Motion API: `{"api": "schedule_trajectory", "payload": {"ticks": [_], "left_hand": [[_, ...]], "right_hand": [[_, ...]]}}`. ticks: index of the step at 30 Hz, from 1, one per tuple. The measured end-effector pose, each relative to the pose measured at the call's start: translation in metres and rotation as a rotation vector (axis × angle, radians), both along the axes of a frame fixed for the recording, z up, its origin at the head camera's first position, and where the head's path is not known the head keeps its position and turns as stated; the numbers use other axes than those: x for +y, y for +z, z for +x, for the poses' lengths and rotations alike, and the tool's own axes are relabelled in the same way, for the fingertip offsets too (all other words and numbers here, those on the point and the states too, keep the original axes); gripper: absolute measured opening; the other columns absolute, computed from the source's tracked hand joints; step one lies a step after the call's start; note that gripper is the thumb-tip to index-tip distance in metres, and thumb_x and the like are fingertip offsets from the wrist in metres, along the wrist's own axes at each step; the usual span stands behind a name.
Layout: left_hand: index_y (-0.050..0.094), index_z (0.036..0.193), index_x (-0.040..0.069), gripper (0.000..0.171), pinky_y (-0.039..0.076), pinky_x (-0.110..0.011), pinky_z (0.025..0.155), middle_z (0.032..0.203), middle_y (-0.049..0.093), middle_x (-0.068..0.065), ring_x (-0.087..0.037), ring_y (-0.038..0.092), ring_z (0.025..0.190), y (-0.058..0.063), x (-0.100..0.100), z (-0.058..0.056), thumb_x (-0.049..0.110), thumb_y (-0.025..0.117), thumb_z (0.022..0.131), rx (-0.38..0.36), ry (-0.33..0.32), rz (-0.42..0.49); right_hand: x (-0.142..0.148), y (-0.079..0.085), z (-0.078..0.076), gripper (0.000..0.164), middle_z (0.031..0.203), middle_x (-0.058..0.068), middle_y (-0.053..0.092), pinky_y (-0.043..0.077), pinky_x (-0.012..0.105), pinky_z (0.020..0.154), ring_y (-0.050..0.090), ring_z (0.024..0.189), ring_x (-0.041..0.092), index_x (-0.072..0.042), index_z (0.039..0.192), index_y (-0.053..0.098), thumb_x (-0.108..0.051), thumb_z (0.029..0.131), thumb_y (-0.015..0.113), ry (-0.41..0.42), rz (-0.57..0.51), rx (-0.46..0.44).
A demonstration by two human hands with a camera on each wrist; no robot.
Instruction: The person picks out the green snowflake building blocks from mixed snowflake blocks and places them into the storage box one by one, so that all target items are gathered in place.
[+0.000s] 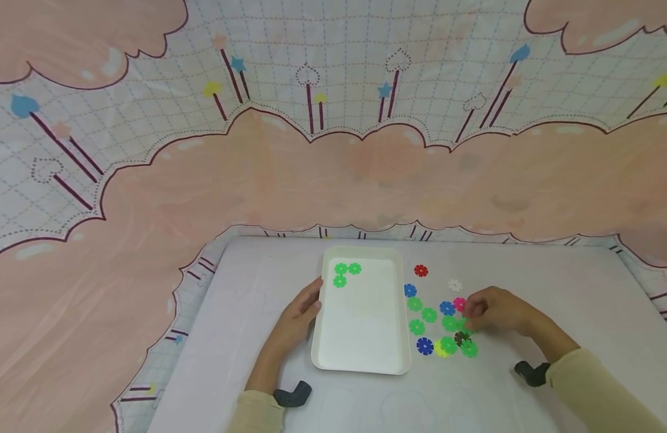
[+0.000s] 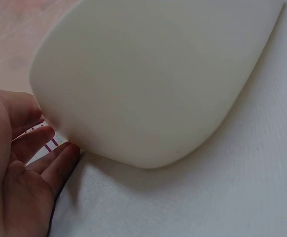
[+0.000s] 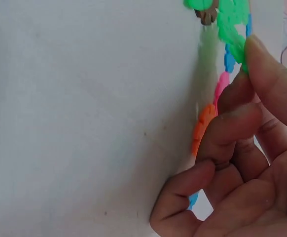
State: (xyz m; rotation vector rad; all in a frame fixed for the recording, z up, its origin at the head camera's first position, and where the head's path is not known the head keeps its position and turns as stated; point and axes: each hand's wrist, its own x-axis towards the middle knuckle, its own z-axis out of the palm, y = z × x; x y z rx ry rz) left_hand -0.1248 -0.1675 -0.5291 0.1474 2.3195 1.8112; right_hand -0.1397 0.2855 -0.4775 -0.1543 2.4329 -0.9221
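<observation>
My left hand [image 1: 298, 316] rests against the left side of a white rectangular tray [image 1: 360, 364], its fingertips and thumb at the outer wall. In the left wrist view, the fingers [image 2: 59, 168] look relaxed along the tray wall [image 2: 148, 94]. Between thumb and index finger, my right hand [image 1: 498, 310] pinches a green snowflake disc [image 3: 234, 42], right over the scattered pieces. Its other fingers curl loosely below. Inside the tray's far left corner lie green snowflake discs [image 1: 341, 269], close together in an L shape.
Several loose snowflake discs lie right of the tray: green [image 1: 429, 315], dark blue [image 1: 425, 346], red [image 1: 421, 270], white [image 1: 454, 285], pink [image 1: 459, 304], yellow [image 1: 440, 349] and brown [image 1: 462, 338]. An orange one [image 3: 203, 129] shows beneath the right hand. A patterned cloth hangs behind the table.
</observation>
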Motion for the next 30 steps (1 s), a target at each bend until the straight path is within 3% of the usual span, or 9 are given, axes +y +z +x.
{"api": "schedule_trajectory", "payload": {"ticks": [12, 19, 26, 30], "left_hand": [[0.043, 0.156, 0.020, 0.053, 0.034, -0.047, 0.122, 0.165, 0.037, 0.002, -0.026, 0.037, 0.152, -0.002, 0.000, 0.000, 0.015, 0.055, 0.105, 0.027, -0.006, 0.014], [0.043, 0.156, 0.021, 0.052, 0.035, -0.046, 0.122, 0.164, 0.038, 0.004, -0.024, 0.038, 0.152, 0.000, 0.001, 0.001, 0.016, 0.055, 0.106, 0.016, 0.000, 0.015], [0.043, 0.156, 0.021, 0.053, 0.035, -0.047, 0.122, 0.164, 0.039, 0.003, -0.024, 0.038, 0.151, -0.002, 0.001, 0.000, 0.015, 0.056, 0.105, 0.021, -0.007, 0.019], [0.043, 0.156, 0.021, 0.053, 0.035, -0.048, 0.122, 0.163, 0.040, 0.003, -0.024, 0.039, 0.151, -0.002, 0.000, 0.000, 0.015, 0.056, 0.105, 0.021, -0.005, 0.022]], "right_hand": [[-0.002, 0.002, -0.006, 0.019, 0.089, 0.007, 0.059, 0.048, 0.033, 0.072, 0.053, 0.090, 0.025, -0.011, 0.099, 0.070, -0.023, 0.087, 0.079, -0.063, -0.062, -0.042], [-0.014, 0.006, -0.009, 0.019, 0.097, 0.008, 0.062, 0.048, 0.032, 0.073, 0.053, 0.092, 0.025, -0.011, 0.100, 0.068, -0.024, 0.089, 0.076, -0.058, -0.096, -0.059], [-0.030, 0.013, -0.019, 0.014, 0.077, 0.004, 0.055, 0.042, 0.029, 0.062, 0.050, 0.070, 0.022, -0.010, 0.100, 0.065, -0.021, 0.093, 0.072, -0.042, -0.177, -0.083], [-0.043, 0.020, -0.025, 0.017, 0.075, 0.005, 0.055, 0.044, 0.030, 0.063, 0.053, 0.072, 0.024, -0.010, 0.101, 0.064, -0.024, 0.093, 0.072, -0.037, -0.191, -0.088]]}}
